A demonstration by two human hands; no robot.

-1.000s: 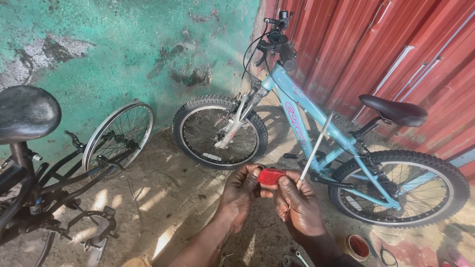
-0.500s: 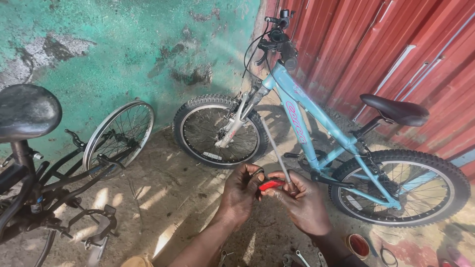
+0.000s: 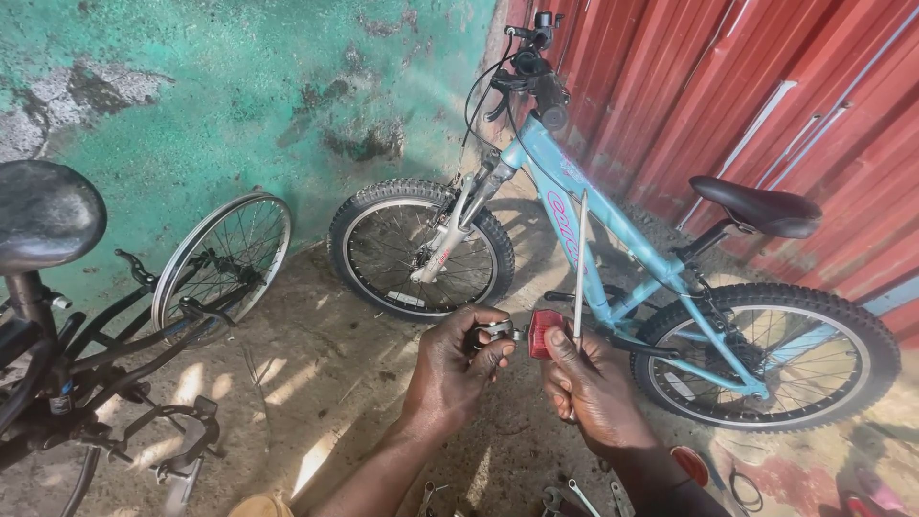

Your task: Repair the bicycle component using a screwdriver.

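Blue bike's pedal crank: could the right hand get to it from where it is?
Probably yes: the crank sits just beyond the right hand with nothing between, but that hand holds a red reflector and thin rod.

A weathered turquoise wall [image 3: 239,86] with grey patches of bare plaster fills the left, meeting a red corrugated metal wall [image 3: 766,96] on the right. The ground is rough bare concrete [image 3: 316,383], dappled with sunlight. A light blue bicycle [image 3: 613,239] leans by the red wall; a dark bicycle [image 3: 86,335] stands at the left edge.
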